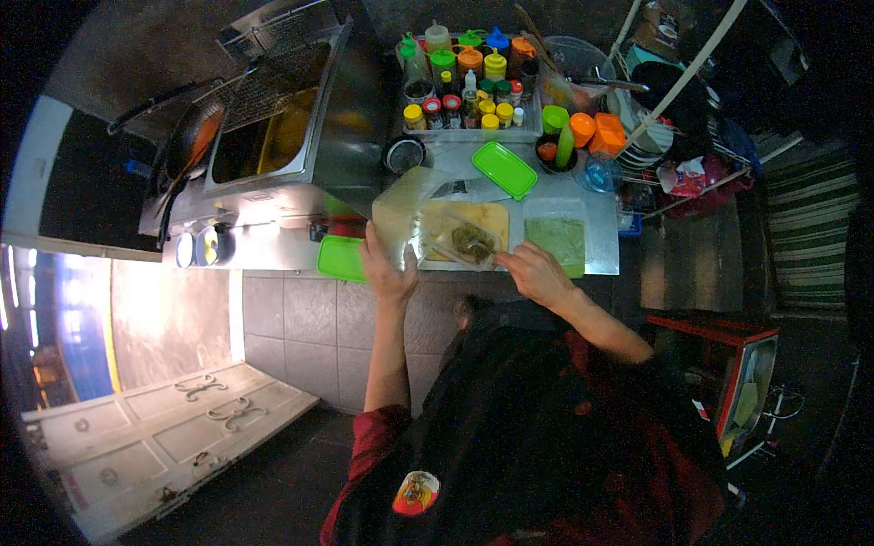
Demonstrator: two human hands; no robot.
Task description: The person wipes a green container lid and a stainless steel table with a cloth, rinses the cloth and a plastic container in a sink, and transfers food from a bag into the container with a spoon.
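My left hand grips a translucent plastic container, tilted above the metal counter, its thumb and fingers on the near edge. My right hand has its fingers closed around the handle of a utensil, probably a spoon, mostly hidden by the hand. The utensil's far end reaches a dark green-brown paste, seen in or through clear plastic over a yellowish cutting board. Whether that plastic belongs to the tilted container I cannot tell. Right of the board lies a clear container with green contents.
Green lids lie behind the board and by my left hand. A tray of sauce bottles and spice jars stands at the back. A deep fryer is on the left, a dish rack on the right.
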